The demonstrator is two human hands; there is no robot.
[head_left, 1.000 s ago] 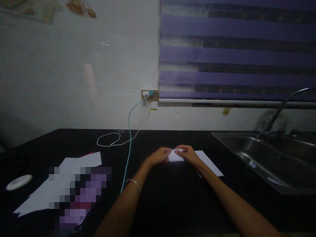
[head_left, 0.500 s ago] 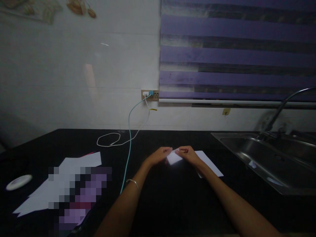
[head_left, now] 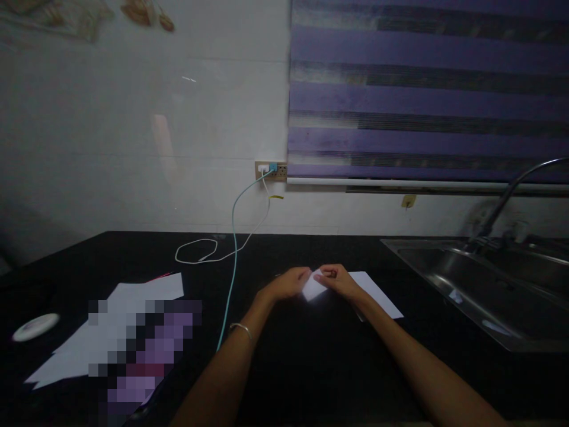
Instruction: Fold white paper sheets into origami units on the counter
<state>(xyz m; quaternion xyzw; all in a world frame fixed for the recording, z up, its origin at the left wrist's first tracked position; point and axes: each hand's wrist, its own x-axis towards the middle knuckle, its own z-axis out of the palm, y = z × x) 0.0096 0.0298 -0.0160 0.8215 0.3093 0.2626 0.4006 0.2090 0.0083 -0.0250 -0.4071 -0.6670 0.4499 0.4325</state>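
A small white piece of paper (head_left: pixel 313 287) is held up between my two hands over the black countertop (head_left: pixel 302 367). My left hand (head_left: pixel 290 283) closes on its left edge, with the fingertips partly hidden. On the upper right side, my right hand (head_left: pixel 338 280) pinches the same paper, thumb on the near face. A larger white sheet (head_left: pixel 377 295) lies flat on the counter, partly covered by my right hand and forearm.
White sheets (head_left: pixel 133 290) and a blurred-out purple item (head_left: pixel 155 350) lie at the left, near a white round object (head_left: pixel 36 327). A teal cable (head_left: pixel 232 279) and a white cable (head_left: pixel 195 261) run from the wall socket (head_left: pixel 278 172). A steel sink (head_left: pixel 444 273) is at the right.
The small paper has turned slightly in my hands, its lower corner now pointing more downward. My left hand has shifted a little; both hands keep hold of it.
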